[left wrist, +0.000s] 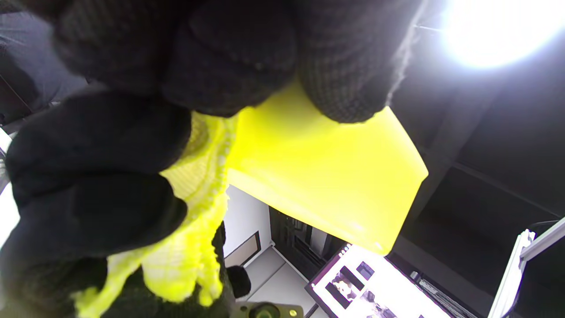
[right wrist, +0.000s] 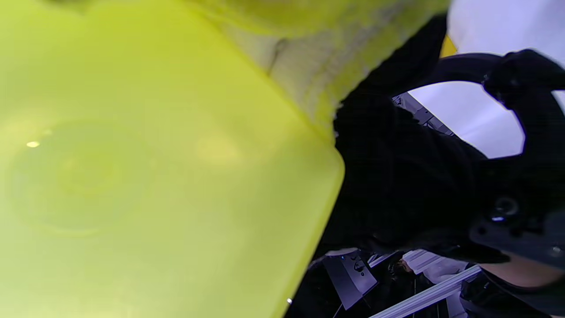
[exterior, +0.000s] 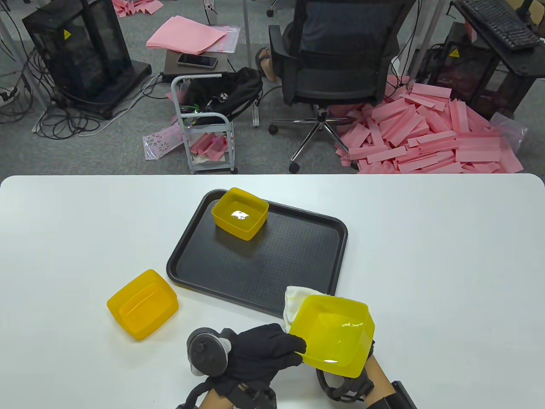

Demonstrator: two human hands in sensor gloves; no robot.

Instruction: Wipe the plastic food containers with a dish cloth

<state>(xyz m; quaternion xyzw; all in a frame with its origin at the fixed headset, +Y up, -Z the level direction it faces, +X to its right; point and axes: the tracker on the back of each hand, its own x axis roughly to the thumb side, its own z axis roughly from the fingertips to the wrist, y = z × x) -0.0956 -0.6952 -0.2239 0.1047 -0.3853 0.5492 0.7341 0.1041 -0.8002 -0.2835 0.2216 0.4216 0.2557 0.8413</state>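
I hold a yellow plastic container (exterior: 336, 336) tilted above the table's near edge. My left hand (exterior: 298, 347) grips its near-left rim, fingers over the wall; the left wrist view shows that hand (left wrist: 198, 110) on the container (left wrist: 326, 168). A white dish cloth (exterior: 296, 302) sticks out behind the container's far-left side. My right hand (exterior: 370, 370) reaches under the container and holds the cloth against its outside; its fingers are hidden. In the right wrist view the container (right wrist: 154, 176) fills the frame, with the cloth (right wrist: 309, 57) showing through it.
A black tray (exterior: 264, 264) lies in the table's middle with a second yellow container (exterior: 240, 213) in its far-left corner. A third yellow container (exterior: 142, 304) sits on the table to the tray's left. An office chair and pink foam strips lie beyond the far edge.
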